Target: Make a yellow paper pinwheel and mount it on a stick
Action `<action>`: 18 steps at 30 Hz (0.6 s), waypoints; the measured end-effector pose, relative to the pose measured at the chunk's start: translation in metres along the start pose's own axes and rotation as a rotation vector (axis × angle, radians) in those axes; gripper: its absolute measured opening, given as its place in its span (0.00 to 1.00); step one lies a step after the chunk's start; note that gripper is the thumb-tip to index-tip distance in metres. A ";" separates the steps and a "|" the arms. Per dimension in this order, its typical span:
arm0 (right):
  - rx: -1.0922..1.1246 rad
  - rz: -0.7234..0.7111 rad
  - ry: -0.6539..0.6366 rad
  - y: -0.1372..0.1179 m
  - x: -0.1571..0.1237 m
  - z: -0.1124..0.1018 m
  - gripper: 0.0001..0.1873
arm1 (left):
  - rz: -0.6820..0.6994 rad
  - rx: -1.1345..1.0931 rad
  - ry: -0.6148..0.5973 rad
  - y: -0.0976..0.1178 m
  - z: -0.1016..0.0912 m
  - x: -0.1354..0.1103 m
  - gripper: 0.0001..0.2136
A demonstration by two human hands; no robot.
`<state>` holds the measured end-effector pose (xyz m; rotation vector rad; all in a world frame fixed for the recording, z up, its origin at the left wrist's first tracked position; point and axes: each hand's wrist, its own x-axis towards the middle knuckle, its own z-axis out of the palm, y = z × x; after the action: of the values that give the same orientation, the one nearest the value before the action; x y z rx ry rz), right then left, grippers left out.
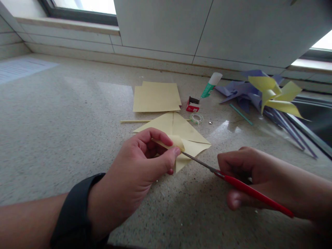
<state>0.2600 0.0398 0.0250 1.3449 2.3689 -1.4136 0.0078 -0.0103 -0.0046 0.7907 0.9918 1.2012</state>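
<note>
At the counter (64, 155), our left fingers (157, 134) pinch together, our right fingers (233, 160) curl round scissors (255, 194), and the paper (183, 128), its flap (177, 141) in that pinch, meets the blades (198, 160), in front of the glue (210, 84) and tape (196, 115).

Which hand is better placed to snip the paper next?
Right, I'd say: the right hand holds the scissors, tips at the paper. The left hand is pinching it.

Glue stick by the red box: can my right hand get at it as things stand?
Probably not right away: your right hand holds the scissors, their blades at the paper. Without them, the counter towards the glue stick looks mostly free.
</note>
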 end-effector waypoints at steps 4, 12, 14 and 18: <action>-0.020 -0.017 0.014 0.001 0.000 0.001 0.24 | -0.006 -0.007 0.002 0.000 0.000 0.001 0.08; -0.005 -0.011 -0.005 0.000 0.000 0.001 0.23 | -0.024 -0.015 -0.008 0.001 -0.001 -0.001 0.08; -0.008 -0.010 -0.003 -0.001 0.000 0.001 0.23 | -0.020 -0.012 -0.009 0.001 -0.001 -0.001 0.08; -0.023 0.002 0.007 -0.001 0.001 0.001 0.23 | -0.019 -0.032 -0.012 0.001 0.000 0.000 0.08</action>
<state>0.2584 0.0390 0.0248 1.3478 2.3799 -1.3799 0.0078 -0.0102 -0.0035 0.7610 0.9666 1.1916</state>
